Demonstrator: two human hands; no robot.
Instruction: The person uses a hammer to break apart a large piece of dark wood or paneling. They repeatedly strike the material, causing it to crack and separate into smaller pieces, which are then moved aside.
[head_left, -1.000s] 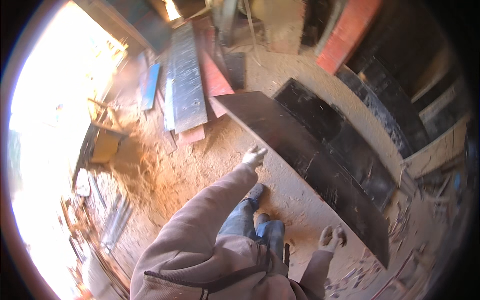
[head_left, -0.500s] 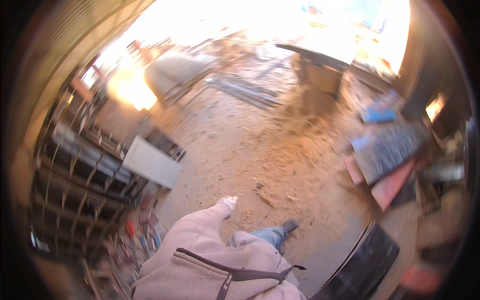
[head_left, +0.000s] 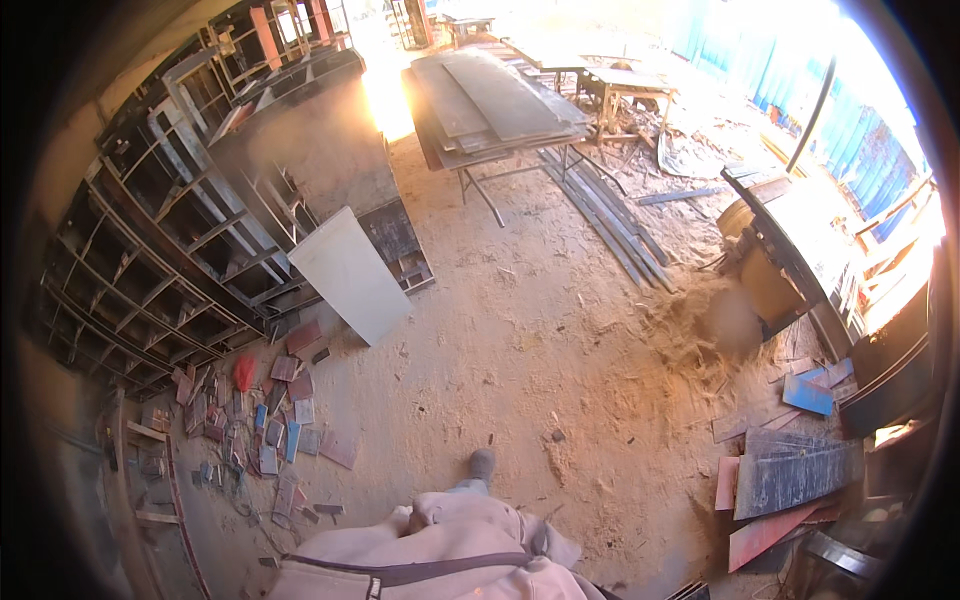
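Neither of my hands shows; only my light pinkish jacket [head_left: 430, 545] with a dark zip fills the lower edge. One dark shoe [head_left: 482, 464] stands out ahead of it on a floor [head_left: 500, 370] strewn with sawdust. Ahead and to the left, a pale flat panel [head_left: 352, 275] leans against a dark-fronted cabinet [head_left: 395, 240]. Off to my left lies a heap of small board offcuts [head_left: 270, 420], red, grey and blue, with a bright red piece [head_left: 244, 373] among them.
Large sheets [head_left: 490, 100] lie stacked on metal legs ahead. Long strips [head_left: 610, 220] rest on the floor beside them. A sawdust pile [head_left: 700, 320] spreads below a dark-edged bench [head_left: 770, 265]. Boards [head_left: 800, 470] are piled at right; metal frames [head_left: 170, 260] line the left.
The view has swung to the right and up, showing more of the stacked sheets and blue fence. My left hand, in a whitish glove, has gone out of view. The blur has cleared.
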